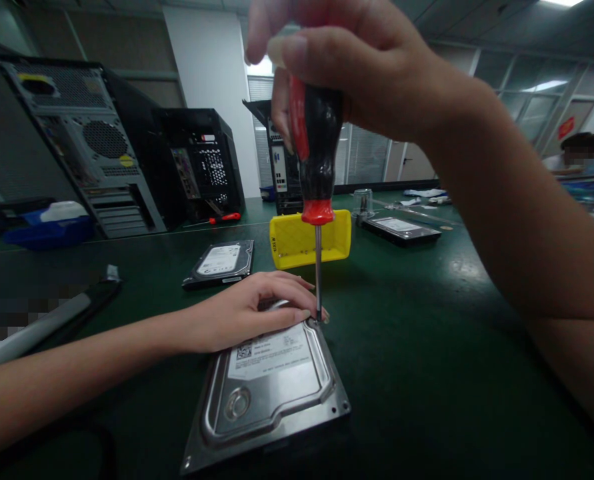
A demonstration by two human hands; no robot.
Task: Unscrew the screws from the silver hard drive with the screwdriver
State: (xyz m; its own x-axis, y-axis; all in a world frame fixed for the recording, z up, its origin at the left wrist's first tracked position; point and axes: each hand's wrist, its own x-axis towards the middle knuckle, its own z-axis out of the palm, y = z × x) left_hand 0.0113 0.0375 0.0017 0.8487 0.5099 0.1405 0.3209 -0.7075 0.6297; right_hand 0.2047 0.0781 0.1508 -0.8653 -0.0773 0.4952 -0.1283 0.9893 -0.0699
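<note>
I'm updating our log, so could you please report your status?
Left hand resting on drive. Right hand holding screwdriver upright at drive's far right corner. Yellow tray beyond, apart from drive.

I register remotely: screwdriver handle (321, 147), red and black; hard drive (257, 417), silver; label (277, 360), white; tray (291, 235), yellow; tabletop (427, 353), dark green.

Dim o/all; 1 bright ceiling light (561, 3) top R, 1 glare spot on worktop (469, 269), R of ctr. Bottom edge shadowy. Wide-angle stretch nr edges; pixelation far L & R.
</note>
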